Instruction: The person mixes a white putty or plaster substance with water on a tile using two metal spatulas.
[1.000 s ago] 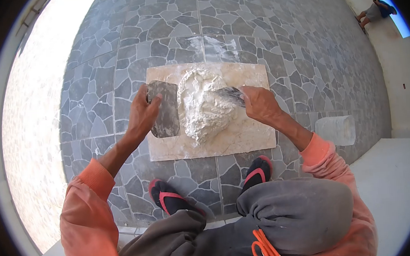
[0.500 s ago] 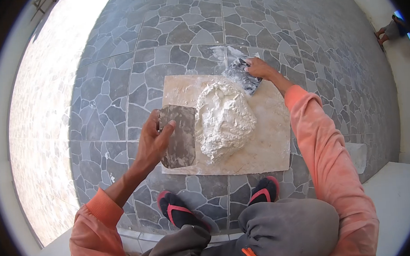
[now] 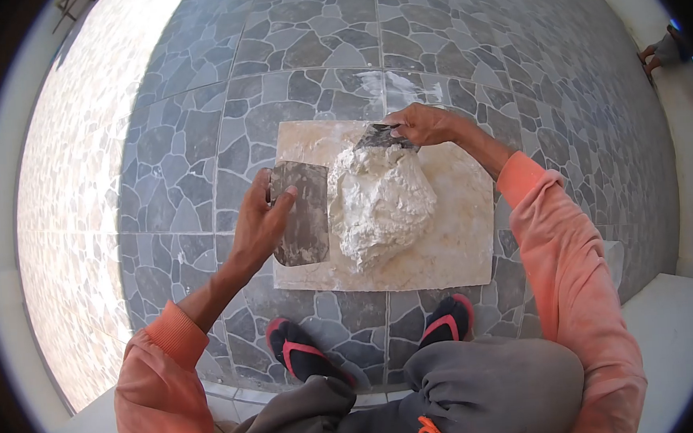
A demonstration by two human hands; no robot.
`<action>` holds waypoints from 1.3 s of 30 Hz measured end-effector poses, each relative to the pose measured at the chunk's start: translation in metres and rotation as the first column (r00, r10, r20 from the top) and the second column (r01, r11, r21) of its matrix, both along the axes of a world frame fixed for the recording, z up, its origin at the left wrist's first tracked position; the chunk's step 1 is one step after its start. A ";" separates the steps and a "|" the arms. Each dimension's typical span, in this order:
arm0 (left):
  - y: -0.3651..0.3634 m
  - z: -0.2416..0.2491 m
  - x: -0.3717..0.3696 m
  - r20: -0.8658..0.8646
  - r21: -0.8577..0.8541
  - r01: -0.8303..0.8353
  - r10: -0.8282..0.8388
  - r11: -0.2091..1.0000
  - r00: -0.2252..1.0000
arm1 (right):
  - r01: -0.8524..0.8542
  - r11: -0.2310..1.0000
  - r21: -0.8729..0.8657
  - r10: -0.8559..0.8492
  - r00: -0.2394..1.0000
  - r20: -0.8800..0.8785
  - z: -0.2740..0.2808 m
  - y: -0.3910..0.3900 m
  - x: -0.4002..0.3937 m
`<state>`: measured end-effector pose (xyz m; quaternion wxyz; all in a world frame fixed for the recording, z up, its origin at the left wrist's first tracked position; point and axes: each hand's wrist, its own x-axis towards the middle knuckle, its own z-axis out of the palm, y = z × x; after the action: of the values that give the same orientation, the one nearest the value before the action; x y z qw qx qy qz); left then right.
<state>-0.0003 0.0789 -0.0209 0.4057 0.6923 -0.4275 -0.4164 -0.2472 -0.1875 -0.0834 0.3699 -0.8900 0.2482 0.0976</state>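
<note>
A mound of white plaster-like paste (image 3: 385, 206) lies on a pale, smeared board (image 3: 459, 241) on the floor. My left hand (image 3: 263, 217) grips a grey, stained flat plastering blade (image 3: 303, 215), thumb on its face, along the mound's left side. At the far edge of the mound, my right hand (image 3: 424, 124) is closed on a dark putty knife (image 3: 381, 136) whose blade touches the paste. The fingers partly hide its handle.
White smears (image 3: 418, 85) mark the stone-patterned tile floor (image 3: 297, 53) beyond the board. My feet in red-strapped sandals (image 3: 303, 350) stand at the board's near side. Another person's legs (image 3: 654, 55) show at the far right, by the wall.
My right hand has drawn the putty knife from the floor smear beyond the board back and left onto the mound's far edge. The left hand's blade has shifted slightly away from me.
</note>
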 end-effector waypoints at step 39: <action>0.016 -0.004 0.032 -0.157 0.006 -0.170 0.168 0.985 0.973 | -0.341 0.939 0.032 0.343 0.935 -0.088 -0.052 -0.021 0.106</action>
<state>0.0320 0.0947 -0.0250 0.4746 0.6897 -0.3352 -0.4321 -0.1415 -0.2080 -0.1357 0.3425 -0.9111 0.1056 0.2035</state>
